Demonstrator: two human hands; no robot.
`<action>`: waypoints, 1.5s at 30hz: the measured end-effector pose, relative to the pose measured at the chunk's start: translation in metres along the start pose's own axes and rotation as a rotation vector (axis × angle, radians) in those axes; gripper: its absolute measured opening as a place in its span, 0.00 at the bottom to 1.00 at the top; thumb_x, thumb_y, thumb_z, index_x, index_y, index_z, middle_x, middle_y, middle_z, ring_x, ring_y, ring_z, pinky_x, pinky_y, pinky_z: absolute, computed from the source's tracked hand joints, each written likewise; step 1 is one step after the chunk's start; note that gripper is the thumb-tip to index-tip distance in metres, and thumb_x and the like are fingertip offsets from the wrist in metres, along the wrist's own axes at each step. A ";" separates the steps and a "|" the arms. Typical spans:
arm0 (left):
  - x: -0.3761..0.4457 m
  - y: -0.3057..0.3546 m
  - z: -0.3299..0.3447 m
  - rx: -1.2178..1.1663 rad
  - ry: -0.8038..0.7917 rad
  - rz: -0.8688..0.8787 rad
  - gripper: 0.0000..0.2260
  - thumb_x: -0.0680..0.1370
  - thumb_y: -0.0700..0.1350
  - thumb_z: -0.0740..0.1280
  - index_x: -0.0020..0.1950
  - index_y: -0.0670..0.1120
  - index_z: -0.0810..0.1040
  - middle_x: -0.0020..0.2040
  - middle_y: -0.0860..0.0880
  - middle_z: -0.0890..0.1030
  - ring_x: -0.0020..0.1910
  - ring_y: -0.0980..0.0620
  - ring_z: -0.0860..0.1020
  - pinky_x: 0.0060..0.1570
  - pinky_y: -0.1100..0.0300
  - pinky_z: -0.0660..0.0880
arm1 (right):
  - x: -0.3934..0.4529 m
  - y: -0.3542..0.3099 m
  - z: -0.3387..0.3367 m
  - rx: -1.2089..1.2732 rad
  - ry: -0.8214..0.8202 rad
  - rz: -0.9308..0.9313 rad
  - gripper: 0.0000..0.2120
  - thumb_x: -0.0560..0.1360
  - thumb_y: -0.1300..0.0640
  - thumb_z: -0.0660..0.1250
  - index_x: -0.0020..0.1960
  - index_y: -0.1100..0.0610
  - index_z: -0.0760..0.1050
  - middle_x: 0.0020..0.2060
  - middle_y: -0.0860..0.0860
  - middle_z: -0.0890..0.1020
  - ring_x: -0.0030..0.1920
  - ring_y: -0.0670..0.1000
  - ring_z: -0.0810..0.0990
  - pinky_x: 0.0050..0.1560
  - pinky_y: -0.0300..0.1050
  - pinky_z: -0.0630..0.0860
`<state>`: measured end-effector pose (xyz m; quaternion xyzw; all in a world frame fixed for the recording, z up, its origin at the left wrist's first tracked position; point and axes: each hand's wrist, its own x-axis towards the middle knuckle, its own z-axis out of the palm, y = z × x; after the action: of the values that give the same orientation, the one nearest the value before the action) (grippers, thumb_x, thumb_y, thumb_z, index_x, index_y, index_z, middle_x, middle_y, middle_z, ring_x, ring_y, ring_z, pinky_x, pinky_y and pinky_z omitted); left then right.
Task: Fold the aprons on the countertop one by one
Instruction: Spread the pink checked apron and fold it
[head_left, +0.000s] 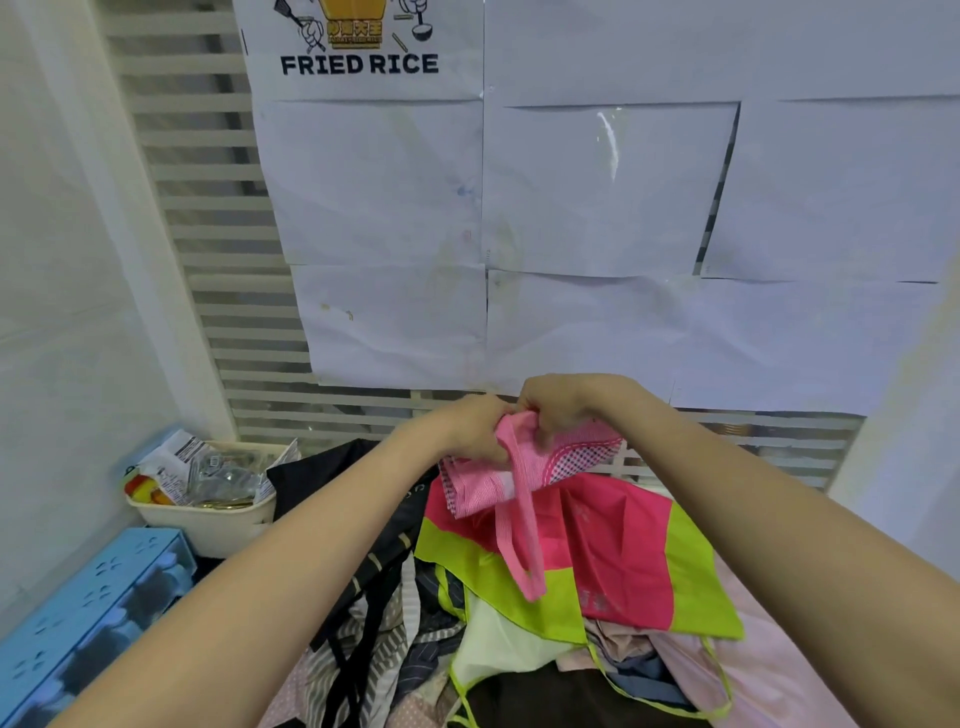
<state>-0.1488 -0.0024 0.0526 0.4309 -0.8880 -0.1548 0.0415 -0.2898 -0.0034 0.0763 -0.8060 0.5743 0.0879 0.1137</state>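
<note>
Your left hand (475, 431) and right hand (558, 410) both pinch the bunched pink striped apron (498, 478), held above the heap of aprons (597, 561) on the countertop. Tuck its dangling strap (527, 551) inside, square the edges, then set the bundle down flat.

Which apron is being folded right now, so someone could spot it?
Look over the apron pile, in front of the papered wall. Both hands, left and right, grip the pink striped apron. It alone is lifted, with a strap dangling.
</note>
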 end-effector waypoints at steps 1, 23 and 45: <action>0.000 -0.001 -0.001 -0.040 -0.019 -0.009 0.17 0.72 0.44 0.72 0.60 0.46 0.76 0.50 0.46 0.79 0.49 0.48 0.76 0.42 0.61 0.68 | -0.002 0.000 0.001 0.016 0.035 -0.006 0.13 0.68 0.65 0.72 0.53 0.60 0.80 0.47 0.55 0.81 0.46 0.52 0.75 0.50 0.45 0.71; -0.037 -0.085 -0.013 -1.199 0.179 -0.428 0.08 0.73 0.33 0.69 0.51 0.41 0.78 0.37 0.45 0.84 0.31 0.51 0.82 0.35 0.60 0.81 | -0.010 0.032 0.046 1.825 0.062 -0.033 0.17 0.81 0.53 0.55 0.36 0.58 0.70 0.18 0.47 0.62 0.14 0.41 0.54 0.16 0.33 0.51; -0.044 -0.073 -0.012 -1.280 0.010 -0.184 0.08 0.74 0.33 0.65 0.50 0.42 0.77 0.41 0.48 0.84 0.38 0.53 0.83 0.43 0.61 0.80 | 0.012 0.021 0.006 2.015 0.381 -0.146 0.20 0.74 0.42 0.62 0.44 0.59 0.78 0.37 0.52 0.83 0.37 0.48 0.82 0.39 0.40 0.81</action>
<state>-0.0639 -0.0128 0.0435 0.3960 -0.5792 -0.6549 0.2808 -0.3060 -0.0187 0.0652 -0.3700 0.3393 -0.5713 0.6493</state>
